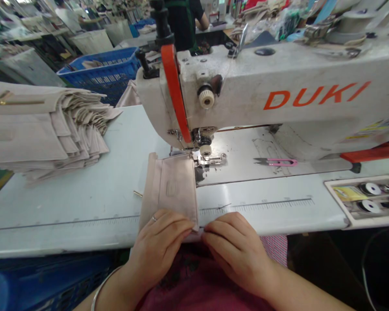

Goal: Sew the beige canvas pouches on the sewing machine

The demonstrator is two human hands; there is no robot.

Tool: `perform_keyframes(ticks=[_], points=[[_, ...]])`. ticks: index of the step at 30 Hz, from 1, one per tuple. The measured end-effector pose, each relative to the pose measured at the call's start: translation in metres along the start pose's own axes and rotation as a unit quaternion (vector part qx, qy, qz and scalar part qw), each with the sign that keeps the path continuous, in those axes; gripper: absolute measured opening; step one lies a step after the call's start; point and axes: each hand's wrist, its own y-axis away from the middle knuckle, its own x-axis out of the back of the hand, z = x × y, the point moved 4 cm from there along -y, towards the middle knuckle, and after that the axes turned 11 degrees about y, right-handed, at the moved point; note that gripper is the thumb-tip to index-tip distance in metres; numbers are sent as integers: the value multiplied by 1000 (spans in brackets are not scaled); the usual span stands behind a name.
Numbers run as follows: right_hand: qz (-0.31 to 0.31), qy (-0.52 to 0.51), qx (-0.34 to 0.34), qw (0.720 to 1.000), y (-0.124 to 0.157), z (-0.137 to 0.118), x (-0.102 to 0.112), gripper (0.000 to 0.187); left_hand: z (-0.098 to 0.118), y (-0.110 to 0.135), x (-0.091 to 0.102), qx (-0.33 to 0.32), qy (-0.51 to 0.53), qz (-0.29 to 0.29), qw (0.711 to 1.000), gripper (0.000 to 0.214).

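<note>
A beige fabric pouch piece (pixel 178 175) with a small stitched label lies flat on the sewing table, its far right corner by the presser foot (pixel 210 159) of the sewing machine (pixel 194 86). My left hand (pixel 162 237) lies over its near end, thumb and fingers closed on the near right corner. Just right of that corner is my right hand (pixel 235 246), its fingers bent and pressed together at the table edge. Whatever sits between those right fingertips is too small to make out. A gold zipper pull (pixel 138 194) sticks out at the piece's left side.
Similar beige pieces form a thick stack (pixel 52 125) on the left. Pink thread snips (pixel 275 162) lie on the machine bed. A tray (pixel 359 220) with bobbins is at the right edge. Behind stands a blue basket (pixel 100 65); a co-worker (pixel 181 26) is beyond.
</note>
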Motion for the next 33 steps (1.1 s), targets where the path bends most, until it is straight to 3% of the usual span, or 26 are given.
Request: perform_keyframes(ticks=[7, 13, 18, 24, 30, 33], points=[[-6, 38, 8, 999, -2, -2, -5, 18, 2, 3, -3, -35, -52, -22, 998, 15], [21, 34, 37, 999, -9, -2, 2, 24, 6, 7, -5, -50, -78, -75, 993, 29], [22, 33, 93, 995, -17, -3, 1, 17, 16, -20, 6, -64, -118, -124, 983, 27], [7, 88, 118, 989, -26, -3, 1, 26, -4, -48, 7, -87, -155, -173, 969, 43], [-1, 97, 96, 991, -33, 4, 0, 21, -4, -32, 10, -107, -129, -175, 970, 38], [-18, 86, 87, 992, -38, 9, 1, 24, -6, -26, 16, -147, -71, -143, 976, 31]])
